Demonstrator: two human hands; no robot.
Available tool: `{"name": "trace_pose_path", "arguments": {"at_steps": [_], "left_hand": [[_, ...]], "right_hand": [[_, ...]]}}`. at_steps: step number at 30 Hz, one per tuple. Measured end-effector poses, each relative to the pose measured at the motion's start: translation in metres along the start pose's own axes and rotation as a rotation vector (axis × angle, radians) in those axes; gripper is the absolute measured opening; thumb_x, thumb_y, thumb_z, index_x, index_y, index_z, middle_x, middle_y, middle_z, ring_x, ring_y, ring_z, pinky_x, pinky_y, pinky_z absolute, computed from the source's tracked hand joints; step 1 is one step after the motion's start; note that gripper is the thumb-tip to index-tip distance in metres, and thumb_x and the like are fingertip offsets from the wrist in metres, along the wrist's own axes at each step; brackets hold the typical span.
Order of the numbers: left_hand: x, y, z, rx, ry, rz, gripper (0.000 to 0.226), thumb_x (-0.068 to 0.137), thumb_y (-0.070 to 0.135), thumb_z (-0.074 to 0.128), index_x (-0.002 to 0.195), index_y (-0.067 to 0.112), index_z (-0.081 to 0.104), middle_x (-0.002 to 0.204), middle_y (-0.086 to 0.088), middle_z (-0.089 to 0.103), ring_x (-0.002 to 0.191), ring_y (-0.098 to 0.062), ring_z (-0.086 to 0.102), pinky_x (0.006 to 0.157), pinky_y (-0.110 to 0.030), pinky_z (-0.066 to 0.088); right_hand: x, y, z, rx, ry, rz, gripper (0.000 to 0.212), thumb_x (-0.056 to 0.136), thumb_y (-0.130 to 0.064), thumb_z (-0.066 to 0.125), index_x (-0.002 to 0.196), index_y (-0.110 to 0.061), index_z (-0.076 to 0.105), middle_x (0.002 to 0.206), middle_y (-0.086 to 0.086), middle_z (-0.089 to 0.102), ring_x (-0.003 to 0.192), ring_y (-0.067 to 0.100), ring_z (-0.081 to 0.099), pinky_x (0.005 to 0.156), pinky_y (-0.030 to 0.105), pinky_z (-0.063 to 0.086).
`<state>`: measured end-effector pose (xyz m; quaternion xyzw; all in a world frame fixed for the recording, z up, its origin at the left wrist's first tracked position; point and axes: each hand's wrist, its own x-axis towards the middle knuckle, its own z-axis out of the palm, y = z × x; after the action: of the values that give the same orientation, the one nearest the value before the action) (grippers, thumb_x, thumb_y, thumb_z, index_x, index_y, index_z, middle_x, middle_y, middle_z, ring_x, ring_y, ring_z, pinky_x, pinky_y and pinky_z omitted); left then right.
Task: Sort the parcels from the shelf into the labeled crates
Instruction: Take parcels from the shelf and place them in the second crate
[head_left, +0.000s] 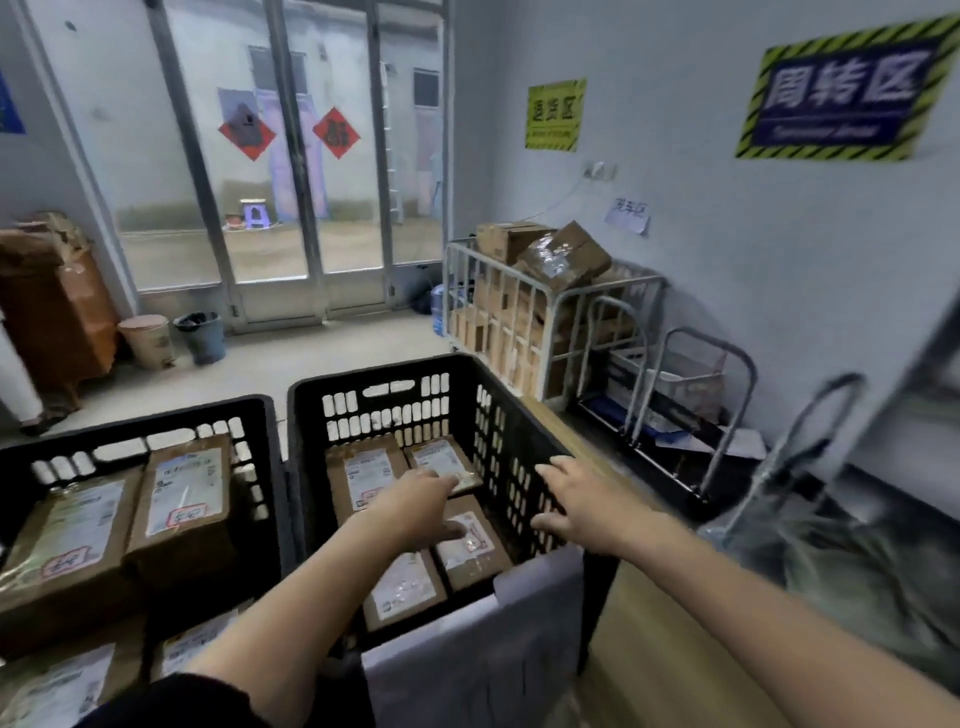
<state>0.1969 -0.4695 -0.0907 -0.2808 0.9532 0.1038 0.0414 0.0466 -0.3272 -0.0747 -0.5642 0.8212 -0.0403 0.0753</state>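
Two black slatted crates stand side by side below me. The right crate (389, 384) holds several small brown parcels with white labels, among them one (470, 545) near its right wall. My left hand (421, 506) reaches down into this crate, fingers spread and relaxed over the parcels, gripping nothing. My right hand (582, 499) hovers open above the crate's right wall, empty. The left crate (156, 415) holds larger brown parcels (182, 499) with white labels and red stamps. A white sheet (540, 577) hangs on the right crate's near rim.
A white metal cage cart (550, 312) full of cardboard boxes stands at the right wall, with folded hand trolleys (691, 395) beside it. Two bins (200, 335) and a stack of brown boxes (52, 301) sit by the glass doors. Bare floor lies beyond the crates.
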Motion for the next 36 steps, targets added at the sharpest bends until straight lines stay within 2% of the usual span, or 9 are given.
{"name": "trace_pose_path", "arguments": {"at_steps": [5, 12, 15, 21, 29, 36], "left_hand": [[-0.009, 0.047, -0.010, -0.012, 0.049, 0.186, 0.058, 0.085, 0.040, 0.060, 0.135, 0.018, 0.042, 0.136, -0.006, 0.047, 0.126, -0.023, 0.044, 0.103, -0.040, 0.042], [-0.022, 0.138, -0.005, 0.004, 0.035, 0.454, 0.055, 0.086, 0.044, 0.057, 0.131, 0.015, 0.045, 0.128, -0.006, 0.051, 0.124, -0.026, 0.044, 0.099, -0.036, 0.041], [-0.036, 0.183, 0.003, 0.016, 0.026, 0.557, 0.062, 0.087, 0.047, 0.055, 0.139, 0.018, 0.036, 0.136, -0.005, 0.047, 0.127, -0.025, 0.041, 0.102, -0.036, 0.038], [-0.069, 0.265, 0.012, -0.014, 0.015, 0.736, 0.061, 0.089, 0.045, 0.054, 0.140, 0.017, 0.036, 0.141, -0.006, 0.044, 0.133, -0.024, 0.035, 0.107, -0.033, 0.034], [-0.150, 0.378, 0.030, -0.034, 0.011, 0.924, 0.049, 0.088, 0.041, 0.053, 0.129, 0.017, 0.045, 0.130, -0.006, 0.049, 0.127, -0.026, 0.040, 0.101, -0.037, 0.039], [-0.242, 0.470, 0.055, -0.020, -0.016, 1.074, 0.058, 0.090, 0.042, 0.051, 0.139, 0.017, 0.036, 0.138, -0.006, 0.045, 0.132, -0.023, 0.036, 0.108, -0.034, 0.035]], "right_hand": [[-0.068, 0.010, -0.012, 0.008, 0.063, 0.181, 0.061, 0.089, -0.043, 0.055, 0.137, -0.011, 0.036, 0.140, 0.011, 0.037, 0.128, 0.028, 0.037, 0.105, 0.039, 0.035], [-0.172, 0.038, -0.019, 0.038, 0.133, 0.486, 0.068, 0.087, -0.046, 0.057, 0.141, -0.013, 0.031, 0.144, 0.010, 0.034, 0.133, 0.027, 0.032, 0.108, 0.039, 0.033], [-0.222, 0.048, -0.024, 0.063, 0.153, 0.607, 0.066, 0.089, -0.047, 0.054, 0.141, -0.014, 0.031, 0.145, 0.008, 0.032, 0.134, 0.026, 0.033, 0.107, 0.039, 0.034], [-0.325, 0.057, -0.030, 0.099, 0.230, 0.809, 0.060, 0.093, -0.045, 0.046, 0.141, -0.013, 0.029, 0.146, 0.006, 0.032, 0.134, 0.024, 0.031, 0.106, 0.038, 0.035], [-0.474, 0.058, -0.023, 0.133, 0.344, 1.028, 0.060, 0.094, -0.043, 0.045, 0.144, -0.015, 0.026, 0.150, 0.003, 0.028, 0.136, 0.019, 0.028, 0.109, 0.033, 0.032], [-0.613, 0.051, -0.007, 0.169, 0.389, 1.176, 0.064, 0.095, -0.045, 0.044, 0.147, -0.016, 0.020, 0.153, 0.003, 0.022, 0.139, 0.018, 0.024, 0.109, 0.032, 0.029]]}}
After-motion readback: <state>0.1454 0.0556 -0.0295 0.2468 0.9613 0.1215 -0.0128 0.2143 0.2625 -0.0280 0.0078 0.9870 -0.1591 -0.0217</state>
